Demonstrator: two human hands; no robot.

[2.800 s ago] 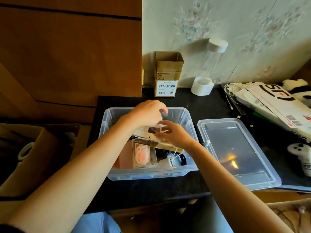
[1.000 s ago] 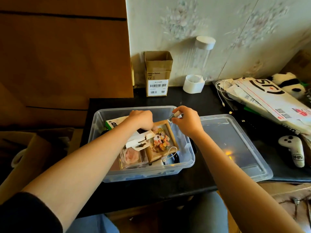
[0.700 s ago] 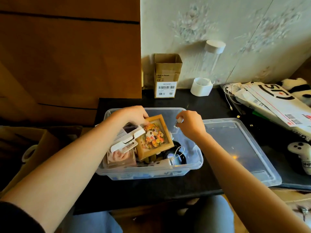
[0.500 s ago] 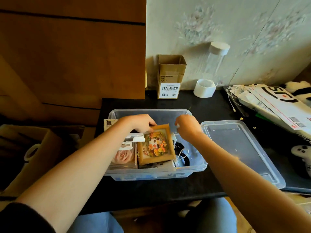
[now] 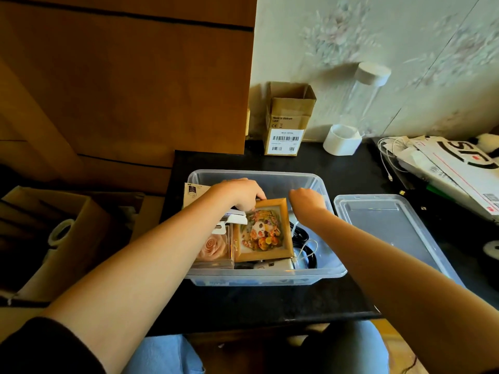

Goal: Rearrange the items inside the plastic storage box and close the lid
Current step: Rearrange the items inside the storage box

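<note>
The rearranging step was in hand, and the closing had not been begun. The plastic storage box [image 5: 318, 273] stood open on the dark table [image 5: 351, 171], and its lid [image 5: 388, 228] lay flat on the table just beside it to the right, touched by neither hand.

A wooden picture frame [image 5: 263, 230] was seen lying face up among the items in the box, with a clear case holding a pink rose [image 5: 214, 247] just beside it on the left and dark cables [image 5: 305, 244] on its right. The frame's far left corner was gripped by the left hand [image 5: 240, 193], the fingers curled down over its top edge. The right hand [image 5: 306, 201] was held curled over the box by the frame's far right corner; whether anything was pinched in it could not be told, since the fingers were turned away from the camera.

It was judged that the frame needed to be laid flat and pressed down below the rim, and the cables tucked in beside it. Only then could the lid be lifted across, squared over the rim and pressed shut.
</note>
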